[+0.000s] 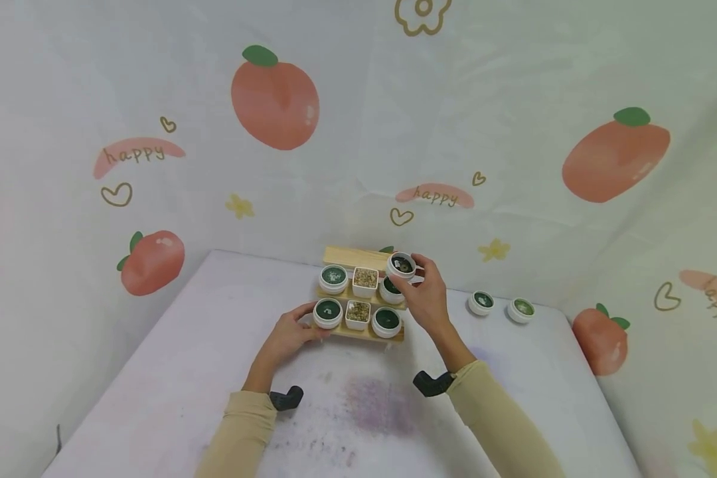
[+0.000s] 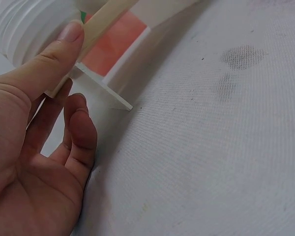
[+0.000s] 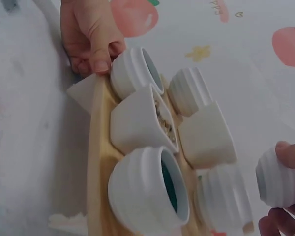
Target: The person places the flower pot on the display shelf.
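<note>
Pale tabletop [image 1: 215, 332] — left hand [image 1: 288, 337] low on stand [image 1: 355, 256], right hand [image 1: 428, 297] around pot [image 1: 401, 266]

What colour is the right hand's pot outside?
White pot; the right wrist view shows it best.

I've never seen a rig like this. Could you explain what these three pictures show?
There is no machine: a person works bare-handed. One camera, worn on the head, overlooks the table; the other two, one on each wrist, show the work from close by. The left hand grips a stepped wooden stand at its left end. The right hand holds a white jar near the stand's right side. On the stand are four round jars and two square cups; two more round jars sit on the table, further right.
</note>
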Demonstrator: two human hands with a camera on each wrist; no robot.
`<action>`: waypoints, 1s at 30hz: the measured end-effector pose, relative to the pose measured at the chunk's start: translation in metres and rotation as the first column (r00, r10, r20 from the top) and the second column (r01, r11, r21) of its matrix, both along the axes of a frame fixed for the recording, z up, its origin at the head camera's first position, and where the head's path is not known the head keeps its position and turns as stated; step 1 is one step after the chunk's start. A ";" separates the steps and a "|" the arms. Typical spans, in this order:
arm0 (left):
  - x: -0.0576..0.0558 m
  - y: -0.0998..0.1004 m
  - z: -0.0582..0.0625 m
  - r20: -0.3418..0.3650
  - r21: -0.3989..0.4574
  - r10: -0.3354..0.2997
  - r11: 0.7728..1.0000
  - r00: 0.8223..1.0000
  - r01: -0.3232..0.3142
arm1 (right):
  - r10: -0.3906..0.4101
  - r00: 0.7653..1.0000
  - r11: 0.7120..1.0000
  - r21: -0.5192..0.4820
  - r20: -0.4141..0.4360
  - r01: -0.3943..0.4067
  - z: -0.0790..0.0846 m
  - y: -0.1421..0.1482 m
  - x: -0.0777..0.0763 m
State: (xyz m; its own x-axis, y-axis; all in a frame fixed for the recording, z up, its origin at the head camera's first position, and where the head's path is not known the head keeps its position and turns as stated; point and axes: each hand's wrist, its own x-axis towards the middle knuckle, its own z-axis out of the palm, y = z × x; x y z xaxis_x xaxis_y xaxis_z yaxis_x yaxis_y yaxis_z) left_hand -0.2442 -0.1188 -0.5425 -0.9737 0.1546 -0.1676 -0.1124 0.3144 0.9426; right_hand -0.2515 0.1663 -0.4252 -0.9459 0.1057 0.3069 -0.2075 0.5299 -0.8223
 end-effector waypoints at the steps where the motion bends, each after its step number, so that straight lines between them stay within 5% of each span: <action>1: 0.000 0.000 0.001 -0.003 0.001 -0.001 1.000 1.000 0.001 | 0.010 1.000 1.000 -0.006 -0.002 -0.010 0.001 -0.003 -0.002; 30: -0.003 -0.004 -0.005 -0.022 0.023 -0.023 0.999 0.999 0.024 | 0.120 0.992 0.993 -0.018 0.047 -0.120 0.007 -0.087 -0.046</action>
State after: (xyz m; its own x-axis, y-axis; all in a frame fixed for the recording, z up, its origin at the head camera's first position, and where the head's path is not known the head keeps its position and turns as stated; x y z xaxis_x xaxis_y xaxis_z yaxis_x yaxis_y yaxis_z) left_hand -0.2473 -0.1228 -0.5474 -0.9731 0.1808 -0.1428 -0.0849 0.2948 0.9518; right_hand -0.2974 0.0795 -0.4185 -0.9655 -0.0053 0.2605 -0.2294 0.4909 -0.8405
